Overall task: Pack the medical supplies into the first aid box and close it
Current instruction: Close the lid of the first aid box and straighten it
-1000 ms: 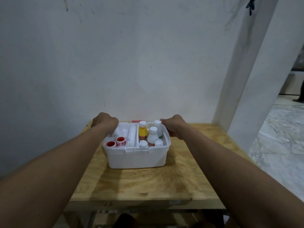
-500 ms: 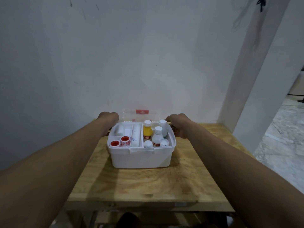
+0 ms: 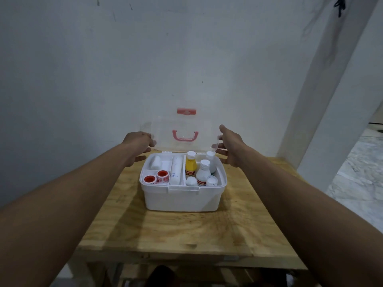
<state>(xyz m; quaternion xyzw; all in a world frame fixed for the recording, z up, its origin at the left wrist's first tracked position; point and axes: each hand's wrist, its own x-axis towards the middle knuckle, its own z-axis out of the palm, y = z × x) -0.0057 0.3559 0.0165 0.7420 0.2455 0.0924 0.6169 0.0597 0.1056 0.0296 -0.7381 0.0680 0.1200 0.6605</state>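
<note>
A white first aid box (image 3: pixel 182 200) stands on the wooden table (image 3: pixel 186 230). Its clear lid (image 3: pixel 184 129), with a pink handle (image 3: pixel 185 136) and pink latch (image 3: pixel 186 111), stands upright at the back. My left hand (image 3: pixel 137 145) grips the lid's left edge and my right hand (image 3: pixel 229 147) grips its right edge. Inside, the left tray holds two red-cored tape rolls (image 3: pixel 157 177), a bandage roll (image 3: pixel 176 170) and gauze (image 3: pixel 155 162). The right side holds a yellow bottle (image 3: pixel 191 163), white bottles (image 3: pixel 203 171) and small white rolls.
A white wall rises right behind the table. A white pillar (image 3: pixel 323 100) stands at the right, with a marble floor (image 3: pixel 360 179) beyond it. The table's front edge is near the bottom of view.
The clear lid has swung up from lying flat behind the box to standing upright. Both hands rose with it along its side edges.
</note>
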